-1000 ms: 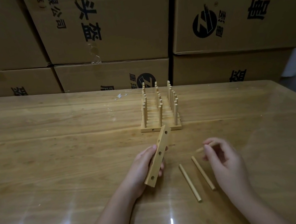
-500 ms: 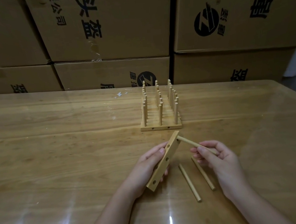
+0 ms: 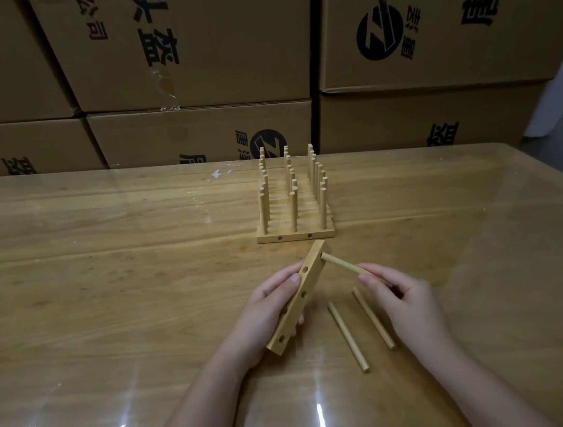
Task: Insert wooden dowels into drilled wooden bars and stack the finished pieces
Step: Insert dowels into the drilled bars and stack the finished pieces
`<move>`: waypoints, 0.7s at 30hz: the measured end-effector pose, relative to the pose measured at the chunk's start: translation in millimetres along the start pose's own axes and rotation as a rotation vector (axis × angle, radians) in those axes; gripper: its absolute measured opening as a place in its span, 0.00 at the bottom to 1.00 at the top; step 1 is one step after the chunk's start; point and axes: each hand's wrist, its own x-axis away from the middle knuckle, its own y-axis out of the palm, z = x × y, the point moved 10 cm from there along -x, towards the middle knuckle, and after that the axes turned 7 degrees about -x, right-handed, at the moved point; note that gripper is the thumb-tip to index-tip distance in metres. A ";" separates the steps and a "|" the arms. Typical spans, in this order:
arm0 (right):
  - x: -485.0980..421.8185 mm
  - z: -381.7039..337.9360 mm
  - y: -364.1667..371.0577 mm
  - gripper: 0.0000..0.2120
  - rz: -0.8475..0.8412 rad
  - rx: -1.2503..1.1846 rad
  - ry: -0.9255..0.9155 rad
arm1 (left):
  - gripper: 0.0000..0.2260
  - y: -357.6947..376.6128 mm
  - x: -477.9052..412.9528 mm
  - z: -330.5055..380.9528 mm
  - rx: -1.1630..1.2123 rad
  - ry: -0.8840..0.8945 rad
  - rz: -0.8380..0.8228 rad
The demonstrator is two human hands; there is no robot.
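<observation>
My left hand [image 3: 265,313] grips a drilled wooden bar [image 3: 306,285] tilted on edge above the table, holes facing me. My right hand [image 3: 402,299] pinches a wooden dowel [image 3: 342,265] whose far tip sits in the top hole on the bar's right face. Two loose dowels lie on the table between my hands: one [image 3: 348,337] nearer me, the other [image 3: 374,318] partly under my right fingers. Behind them stands the row of finished bars [image 3: 296,236], each with three upright dowels.
The wooden table [image 3: 108,281] has a glossy transparent cover with glare streaks near my edge. Stacked cardboard boxes [image 3: 188,50] form a wall along the table's far side. The table's right edge [image 3: 552,187] runs diagonally.
My right hand picked a dowel off the table and brought its tip to the bar's top hole. My left hand turned the bar slightly. The dowel now sits a little deeper.
</observation>
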 end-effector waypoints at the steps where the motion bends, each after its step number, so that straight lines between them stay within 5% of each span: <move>1: 0.9 -5.4 -1.0 0.10 0.003 0.050 -0.036 | 0.15 -0.5 -0.1 0.1 -0.008 0.003 0.014; 10: 12.9 -52.4 1.0 0.11 0.047 0.461 -0.449 | 0.15 -1.0 -1.6 -0.8 -0.110 0.037 0.075; 21: 21.8 -67.7 3.1 0.09 0.099 0.629 -0.596 | 0.13 -0.3 -1.3 1.4 -0.179 0.067 0.103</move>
